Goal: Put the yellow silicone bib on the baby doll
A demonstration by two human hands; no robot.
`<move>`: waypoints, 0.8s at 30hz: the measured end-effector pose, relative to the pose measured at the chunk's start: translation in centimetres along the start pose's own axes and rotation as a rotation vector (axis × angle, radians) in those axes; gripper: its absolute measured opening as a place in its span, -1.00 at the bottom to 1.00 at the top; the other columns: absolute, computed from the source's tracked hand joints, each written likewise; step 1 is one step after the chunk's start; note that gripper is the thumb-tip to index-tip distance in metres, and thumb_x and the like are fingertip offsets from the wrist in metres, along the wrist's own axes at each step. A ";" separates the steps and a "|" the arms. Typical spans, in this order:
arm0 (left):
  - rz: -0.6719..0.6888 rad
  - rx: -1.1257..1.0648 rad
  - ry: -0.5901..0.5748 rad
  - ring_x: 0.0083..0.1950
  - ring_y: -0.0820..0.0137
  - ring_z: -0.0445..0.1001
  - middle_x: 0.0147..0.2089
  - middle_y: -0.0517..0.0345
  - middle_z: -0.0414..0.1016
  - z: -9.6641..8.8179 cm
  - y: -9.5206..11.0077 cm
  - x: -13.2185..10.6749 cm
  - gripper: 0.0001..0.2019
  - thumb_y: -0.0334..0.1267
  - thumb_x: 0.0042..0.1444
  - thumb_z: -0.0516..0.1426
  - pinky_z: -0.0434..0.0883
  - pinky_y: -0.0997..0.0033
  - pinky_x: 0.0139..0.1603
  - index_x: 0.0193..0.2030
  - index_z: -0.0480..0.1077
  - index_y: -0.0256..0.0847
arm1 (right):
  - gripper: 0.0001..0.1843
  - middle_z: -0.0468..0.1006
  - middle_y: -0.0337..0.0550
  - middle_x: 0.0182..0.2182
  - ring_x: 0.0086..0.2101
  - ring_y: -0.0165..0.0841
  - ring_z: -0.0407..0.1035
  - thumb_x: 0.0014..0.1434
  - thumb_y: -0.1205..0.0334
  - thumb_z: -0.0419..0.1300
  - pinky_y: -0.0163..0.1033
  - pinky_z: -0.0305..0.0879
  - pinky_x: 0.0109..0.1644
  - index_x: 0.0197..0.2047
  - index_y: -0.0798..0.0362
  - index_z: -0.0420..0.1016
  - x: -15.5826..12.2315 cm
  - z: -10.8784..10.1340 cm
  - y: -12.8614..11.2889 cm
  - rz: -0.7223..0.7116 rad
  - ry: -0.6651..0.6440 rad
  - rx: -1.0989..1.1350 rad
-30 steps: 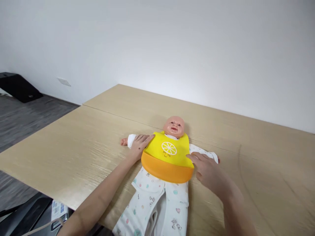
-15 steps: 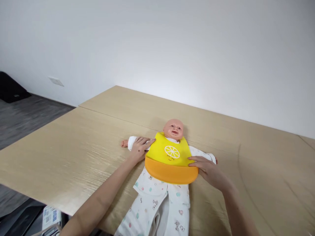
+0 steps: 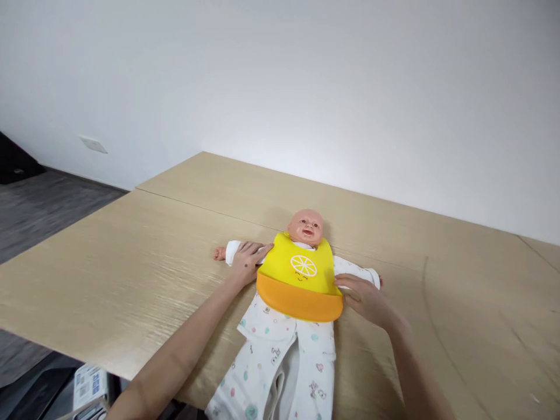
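Note:
A baby doll (image 3: 306, 226) lies on its back on the table, dressed in white printed clothes (image 3: 280, 344). Over its chest is a yellow bib (image 3: 286, 251) with a citrus-slice print and an orange catch pocket (image 3: 300, 300) along its lower edge. My left hand (image 3: 250, 261) lies across the doll's sleeve on the left, fingers stretched out, fingertips at the bib's upper left side. My right hand (image 3: 362, 297) rests by the other sleeve, fingers extended, their tips close to the bib's right edge. Neither hand grips anything.
The wooden table (image 3: 109, 251) has a seam near its far side and meets a white wall (image 3: 328, 87). A wall socket plate (image 3: 93, 144) and a black object (image 3: 17, 160) are at the left. Below the near edge sits a labelled box (image 3: 90, 385).
My right hand has shifted slightly left, and the bib pocket's right end has drawn inward. My left hand stays at the sleeve. The view has moved a little.

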State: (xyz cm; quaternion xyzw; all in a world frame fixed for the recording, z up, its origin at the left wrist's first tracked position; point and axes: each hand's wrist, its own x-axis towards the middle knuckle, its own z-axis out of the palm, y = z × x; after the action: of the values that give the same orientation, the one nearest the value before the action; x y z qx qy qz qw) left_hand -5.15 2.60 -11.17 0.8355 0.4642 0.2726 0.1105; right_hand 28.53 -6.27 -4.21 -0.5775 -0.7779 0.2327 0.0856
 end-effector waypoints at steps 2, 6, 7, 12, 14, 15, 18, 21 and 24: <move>-0.009 0.010 0.007 0.03 0.08 0.38 0.03 -0.03 0.47 0.1 0.0 -0.1 -0.57 -0.16 0.14 0.00 0.22 0.06 0.07 0.17 0.33 0.06 | -0.54 0.35 -0.13 0.11 0.12 -0.40 0.21 0.14 0.38 -0.07 -0.27 0.11 0.27 0.06 0.05 0.42 0.3 0.3 0.4 0.018 0.067 -0.040; -0.069 0.060 0.001 -0.02 0.05 0.40 0.01 -0.04 0.48 0.1 0.2 -0.1 -0.55 -0.20 0.12 0.01 0.24 0.06 0.00 0.18 0.31 0.03 | -0.46 0.18 -0.05 0.22 0.21 -0.28 0.04 0.13 0.35 -0.03 -0.11 0.04 0.27 0.20 0.05 0.25 1.0 1.1 1.6 0.098 0.174 -0.283; -0.089 0.077 -0.003 -0.03 0.04 0.40 0.00 -0.05 0.49 0.0 0.3 -0.1 -0.54 -0.21 0.10 0.02 0.24 0.05 -0.02 0.18 0.31 0.01 | -0.45 0.19 -0.03 0.21 0.20 -0.24 0.04 0.13 0.33 -0.02 -0.08 0.04 0.25 0.21 0.05 0.23 1.1 1.3 1.9 0.129 0.189 -0.334; -0.187 0.143 0.050 -0.06 -0.04 0.38 -0.12 -0.12 0.51 -0.3 0.1 -0.1 -0.61 -0.24 0.06 0.03 0.17 -0.01 -0.03 0.04 0.41 -0.11 | -0.52 0.34 0.02 0.09 0.09 -0.23 0.19 0.18 0.33 -0.05 -0.10 0.05 0.17 0.17 0.04 0.29 1.5 1.4 3.9 0.200 0.214 -0.348; -0.215 0.183 0.079 -0.08 -0.03 0.37 -0.18 -0.10 0.51 -0.4 -0.3 -0.1 -0.68 -0.23 0.10 0.00 0.16 -0.02 -0.03 -0.04 0.44 -0.10 | -0.55 0.38 0.02 0.06 0.06 -0.27 0.23 0.22 0.29 -0.05 -0.15 0.06 0.16 0.16 0.04 0.32 1.6 1.3 5.1 0.187 0.201 -0.305; -0.216 0.202 0.085 -0.09 -0.01 0.37 -0.19 -0.09 0.51 -0.5 -0.6 0.0 -0.70 -0.23 0.11 -0.01 0.15 -0.01 -0.03 -0.07 0.45 -0.10 | -0.57 0.39 0.02 0.04 0.04 -0.28 0.25 0.23 0.26 -0.05 -0.18 0.07 0.16 0.15 0.06 0.34 1.6 1.2 5.6 0.179 0.197 -0.286; -0.159 0.238 0.070 -0.08 0.04 0.37 -0.15 -0.10 0.51 -0.7 -1.3 0.2 -0.71 -0.27 0.11 -0.01 0.16 0.02 0.00 -0.09 0.45 -0.14 | -0.57 0.41 0.03 0.03 0.03 -0.30 0.27 0.24 0.22 -0.03 -0.24 0.09 0.16 0.14 0.10 0.36 1.5 0.9 6.5 0.127 0.189 -0.247; -0.040 0.247 0.036 0.03 0.04 0.33 -0.04 -0.11 0.49 -1.3 -1.7 0.2 -0.64 -0.34 0.05 0.02 0.11 0.00 0.12 0.01 0.41 -0.20 | -0.54 0.39 0.04 0.06 0.05 -0.26 0.26 0.19 0.25 0.01 -0.21 0.08 0.18 0.15 0.13 0.34 1.0 0.5 6.2 0.128 0.166 -0.227; 0.061 0.218 0.002 0.20 0.06 0.21 0.12 -0.04 0.41 -1.9 -1.8 -0.2 -0.47 -0.44 -0.07 0.03 0.04 -0.01 0.23 0.11 0.34 -0.19 | -0.48 0.34 0.00 0.11 0.10 -0.25 0.20 0.11 0.38 -0.04 -0.15 0.05 0.22 0.16 0.14 0.31 0.7 0.4 5.9 0.109 0.158 -0.196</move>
State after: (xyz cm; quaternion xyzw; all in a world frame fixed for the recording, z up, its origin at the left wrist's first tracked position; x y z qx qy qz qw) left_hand -7.53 3.29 -10.43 0.8560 0.4657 0.2244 0.0103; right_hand 33.23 -4.43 -7.41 -0.6409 -0.7553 0.1137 0.0770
